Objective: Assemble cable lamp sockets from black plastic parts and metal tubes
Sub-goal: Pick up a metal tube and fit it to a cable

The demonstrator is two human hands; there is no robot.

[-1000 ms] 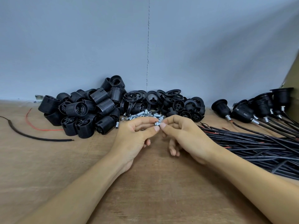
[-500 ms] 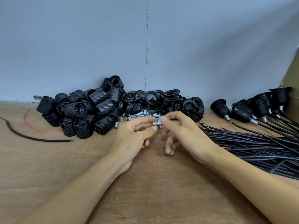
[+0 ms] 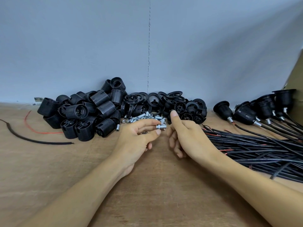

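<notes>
Left hand (image 3: 137, 138) pinches a tube (image 3: 161, 126); right hand (image 3: 186, 136) beside it.
The tube sits between the left thumb and fingertips. At its 3 o'clock, just apart, the right hand curls loosely, holding nothing. At 12 o'clock lies the tube pile (image 3: 144, 117), with sockets (image 3: 91, 112) beyond.

The left hand (image 3: 139, 138) pinches a metal tube (image 3: 161, 126) between thumb and forefinger, just in front of the heap of metal tubes (image 3: 144, 117) on the wooden table (image 3: 147, 185). The right hand (image 3: 188, 136) is just right of the heap, thumb up, fingers curled; whether it holds anything is unclear. Ribbed black socket bodies (image 3: 85, 115) are piled left of the heap, and black rings and caps (image 3: 172, 104) lie behind it. Further right of the heap lies a cable bundle (image 3: 262, 148).
</notes>
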